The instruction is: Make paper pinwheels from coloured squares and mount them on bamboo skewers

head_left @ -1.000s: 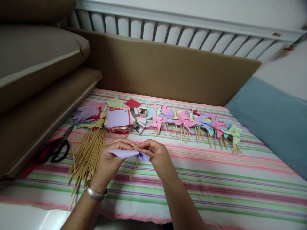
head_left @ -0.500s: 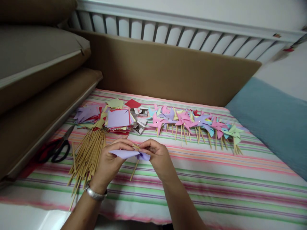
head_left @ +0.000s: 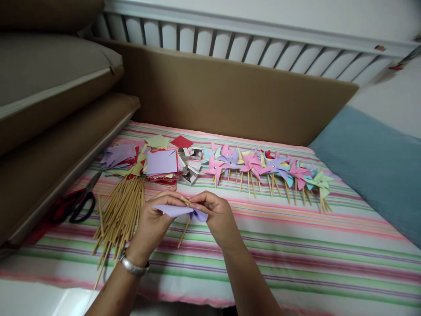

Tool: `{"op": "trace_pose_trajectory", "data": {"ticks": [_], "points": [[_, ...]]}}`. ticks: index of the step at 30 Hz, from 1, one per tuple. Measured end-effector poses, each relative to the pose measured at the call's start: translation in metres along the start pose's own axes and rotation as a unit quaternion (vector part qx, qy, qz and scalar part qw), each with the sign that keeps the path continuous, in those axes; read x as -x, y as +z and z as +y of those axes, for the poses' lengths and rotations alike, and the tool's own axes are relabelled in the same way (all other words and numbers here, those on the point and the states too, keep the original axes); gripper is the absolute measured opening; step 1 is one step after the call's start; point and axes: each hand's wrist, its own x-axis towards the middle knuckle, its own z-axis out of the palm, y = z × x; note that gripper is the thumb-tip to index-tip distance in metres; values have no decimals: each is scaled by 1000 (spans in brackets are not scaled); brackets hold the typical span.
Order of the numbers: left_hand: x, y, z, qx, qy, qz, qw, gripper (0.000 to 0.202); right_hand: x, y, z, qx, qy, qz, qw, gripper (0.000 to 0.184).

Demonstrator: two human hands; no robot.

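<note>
Both my hands hold a lilac paper square [head_left: 176, 211] on a thin wooden stick [head_left: 183, 231] above the striped cloth. My left hand [head_left: 154, 221], with a silver bracelet at the wrist, pinches the paper's left side and the stick's top. My right hand [head_left: 215, 215] pinches the folded right part of the paper at the centre. The stick hangs down below the paper between both hands.
A bundle of wooden sticks [head_left: 119, 215] lies left of my hands, with scissors [head_left: 77, 204] further left. Stacks of coloured paper squares [head_left: 161, 163] and small grey boxes [head_left: 191, 170] sit behind. A row of finished pinwheels [head_left: 266, 169] stretches right. Brown cushions stand at left and behind.
My hands and the lilac paper have shifted very slightly to the right and up; the grip is the same.
</note>
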Motion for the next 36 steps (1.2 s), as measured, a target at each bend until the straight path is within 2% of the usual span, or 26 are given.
{"op": "trace_pose_trajectory", "data": {"ticks": [11, 18, 36], "points": [[0, 0, 3, -18, -5, 6, 1000, 8, 1, 0, 2, -6, 17, 0, 1000, 12], [0, 2, 1, 7, -20, 20, 1000, 7, 1, -1, 1, -2, 6, 5, 1000, 12], [0, 4, 0, -9, -20, 29, 999, 6, 0, -2, 1, 20, -11, 17, 1000, 11]]}}
